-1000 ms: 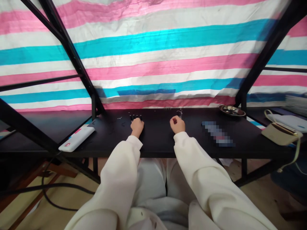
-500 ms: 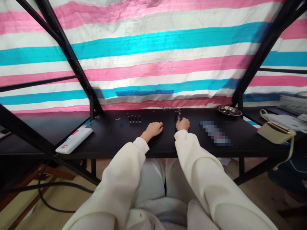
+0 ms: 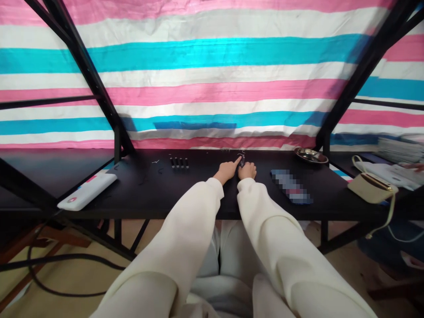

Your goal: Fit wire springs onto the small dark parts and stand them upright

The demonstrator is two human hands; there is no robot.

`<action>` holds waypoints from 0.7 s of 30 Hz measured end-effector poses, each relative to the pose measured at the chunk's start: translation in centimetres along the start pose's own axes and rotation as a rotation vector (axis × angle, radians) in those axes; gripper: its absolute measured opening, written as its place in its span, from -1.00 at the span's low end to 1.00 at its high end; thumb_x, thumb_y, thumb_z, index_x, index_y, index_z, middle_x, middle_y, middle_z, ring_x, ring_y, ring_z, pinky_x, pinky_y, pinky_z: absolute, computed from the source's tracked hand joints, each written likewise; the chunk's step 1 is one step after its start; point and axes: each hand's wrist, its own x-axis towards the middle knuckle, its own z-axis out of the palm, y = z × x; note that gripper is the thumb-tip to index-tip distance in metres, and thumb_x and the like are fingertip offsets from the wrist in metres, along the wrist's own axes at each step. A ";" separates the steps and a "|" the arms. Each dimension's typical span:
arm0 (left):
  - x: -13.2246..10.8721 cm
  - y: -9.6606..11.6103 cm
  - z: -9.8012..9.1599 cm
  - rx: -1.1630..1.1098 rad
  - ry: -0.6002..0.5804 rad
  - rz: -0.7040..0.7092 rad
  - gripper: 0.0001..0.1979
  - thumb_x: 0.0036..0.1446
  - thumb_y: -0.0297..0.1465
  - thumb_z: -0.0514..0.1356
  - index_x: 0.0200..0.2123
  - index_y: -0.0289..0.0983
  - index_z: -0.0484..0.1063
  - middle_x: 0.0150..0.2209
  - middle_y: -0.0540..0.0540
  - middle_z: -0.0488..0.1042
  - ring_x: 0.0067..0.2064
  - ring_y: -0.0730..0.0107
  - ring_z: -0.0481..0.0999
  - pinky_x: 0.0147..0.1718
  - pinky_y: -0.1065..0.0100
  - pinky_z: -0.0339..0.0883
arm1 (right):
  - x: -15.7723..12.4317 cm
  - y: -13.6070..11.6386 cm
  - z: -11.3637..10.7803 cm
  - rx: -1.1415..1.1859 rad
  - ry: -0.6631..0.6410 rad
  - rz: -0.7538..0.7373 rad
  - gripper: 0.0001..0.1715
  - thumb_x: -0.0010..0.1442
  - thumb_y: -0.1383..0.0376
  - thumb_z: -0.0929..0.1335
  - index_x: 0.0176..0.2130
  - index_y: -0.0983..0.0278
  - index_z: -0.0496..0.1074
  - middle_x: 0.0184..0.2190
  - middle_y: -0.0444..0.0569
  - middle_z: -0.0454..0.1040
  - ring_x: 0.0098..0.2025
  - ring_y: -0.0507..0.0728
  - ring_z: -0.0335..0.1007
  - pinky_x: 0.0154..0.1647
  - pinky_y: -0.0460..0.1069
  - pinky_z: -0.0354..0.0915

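Observation:
My left hand is over the black tabletop, its index finger stretched out and the other fingers curled. That fingertip points at a small, partly clear piece, very close to it; whether they touch I cannot tell. My right hand rests just right of it, fingers curled, with the thumb side against the base of this piece. The piece is too small to name. Thin white curled scraps lie just beyond. To the left, several short black cylinders with pale ends are lined up in a row.
A shiny metal dish is at the back right, with a blurred-out flat object nearer. A white power-bank-like block lies at the left edge. A beige bag sits far right. Black frame posts flank a striped sheet.
My left hand has moved right and slightly forward, up to the small piece, and its index finger is now extended. My right hand stays by the piece. The whole view has shifted slightly.

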 end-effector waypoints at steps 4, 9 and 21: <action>0.4 0.6 -0.3 0.041 0.071 -0.026 -0.62 0.22 -0.40 -0.09 0.08 -0.28 0.22 -0.23 -0.27 0.46 -0.19 0.16 0.49 -0.30 0.26 0.28 | -0.2 -0.1 -0.3 -0.012 -0.006 -0.004 -0.67 0.07 0.30 0.29 -0.13 0.37 0.33 -0.08 0.19 0.28 -0.01 0.26 0.17 -0.09 0.08 0.12; -0.5 0.4 -0.4 -0.006 0.153 -0.041 -0.74 0.22 -0.37 -0.07 -0.15 -0.32 0.35 -0.26 -0.25 0.47 -0.21 0.18 0.49 -0.28 0.27 0.27 | -0.1 0.1 0.0 0.009 0.028 -0.016 -0.69 0.05 0.31 0.30 -0.16 0.36 0.34 -0.10 0.18 0.30 -0.04 0.26 0.20 -0.11 0.08 0.13; -7.7 -5.0 -0.2 -0.522 0.432 -0.310 -0.83 0.10 -0.27 0.10 -0.30 -0.20 0.42 -0.43 -0.02 0.51 -0.35 0.39 0.47 -0.33 0.41 0.23 | 0.7 0.0 0.1 0.003 -0.004 0.004 -0.69 0.07 0.30 0.29 -0.17 0.39 0.37 -0.10 0.23 0.31 -0.04 0.29 0.24 -0.09 0.11 0.13</action>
